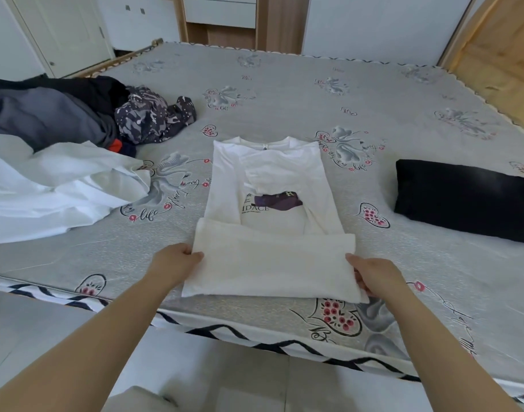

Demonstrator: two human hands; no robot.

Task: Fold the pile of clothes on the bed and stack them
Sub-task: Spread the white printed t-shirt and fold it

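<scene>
Nearest the camera, both bare arms reached out over the bed edge. The left hand (177, 258) pinched the left side of the white shirt (269, 227), thumb on top, fingers tucked under the cloth. The right hand (370, 275) gripped the right side the same way, fingers curled around the folded edge. The shirt's lower part was turned up over itself, making a thick band near the mattress (314, 93) edge; above it the sleeves lay crossed inward over a purple print, collar pointing away. To the right, well apart, sat a black folded garment (465, 200). To the left lay loose white cloth (55, 188), and beyond it the unfolded pile (61, 111): grey, black, and a patterned dark piece (153, 114). Farthest back stood a white door (67, 28) and wooden furniture (240, 22).
</scene>
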